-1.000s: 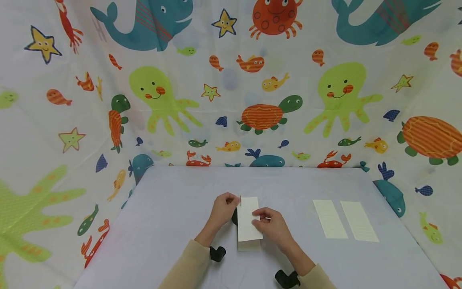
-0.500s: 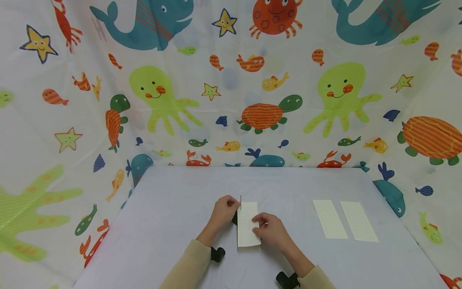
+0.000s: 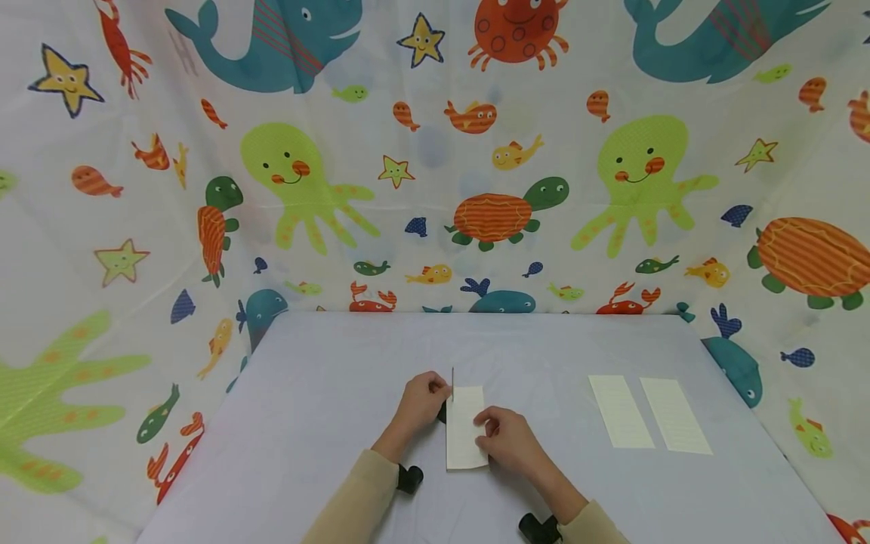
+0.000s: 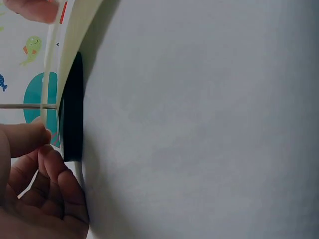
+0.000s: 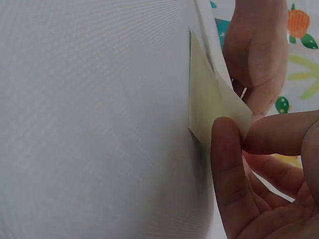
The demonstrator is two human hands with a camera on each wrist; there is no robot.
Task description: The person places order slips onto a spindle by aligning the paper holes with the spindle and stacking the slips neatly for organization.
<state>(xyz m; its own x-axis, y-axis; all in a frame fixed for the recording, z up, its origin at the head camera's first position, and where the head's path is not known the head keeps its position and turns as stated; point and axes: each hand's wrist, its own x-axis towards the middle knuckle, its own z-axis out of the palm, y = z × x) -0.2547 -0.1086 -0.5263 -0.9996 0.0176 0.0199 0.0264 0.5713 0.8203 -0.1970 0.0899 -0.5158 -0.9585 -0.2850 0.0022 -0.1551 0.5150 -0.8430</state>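
A paper spike (image 3: 452,381) stands upright at the table's middle, its black base (image 4: 74,114) mostly covered by paper. One pale lined paper slip (image 3: 465,434) is threaded on the spike, with another slip (image 4: 83,30) beneath it, nearer the base. My left hand (image 3: 423,397) pinches the upper slip's far left edge right beside the spike, thumb against finger. Along the slip's right edge, my right hand (image 3: 506,438) pinches the paper between thumb and finger. In the right wrist view the upper slip (image 5: 233,102) bends slightly at that pinch.
Two more pale lined slips, a left one (image 3: 621,412) and a right one (image 3: 676,415), lie flat on the right of the white table (image 3: 306,393). Behind hangs a curtain (image 3: 435,151) printed with sea animals. Black wrist mounts (image 3: 410,479) sit on both forearms.
Both hands have moved the upper slip down along the spike and slightly toward the body. More of the spike shows above it, and the lower slip is now hidden in the head view.
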